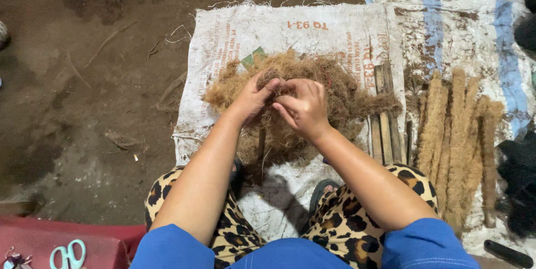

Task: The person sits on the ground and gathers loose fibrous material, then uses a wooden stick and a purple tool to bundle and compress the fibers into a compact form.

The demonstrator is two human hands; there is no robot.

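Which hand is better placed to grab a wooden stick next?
Probably right. The right hand sits nearer the wooden sticks; the left hand is farther, on the fibre pile.

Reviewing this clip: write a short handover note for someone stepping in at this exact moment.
Left hand and right hand: both pinch strands at the top of the coconut fibre pile, fingertips meeting.
Pile lies on a white woven sack on the dirt floor.
Done: a row of fibre-wrapped sticks lies to the right.
Left: bare wooden sticks beside the pile are unwrapped; much loose fibre remains.
Scissors sit at lower left.
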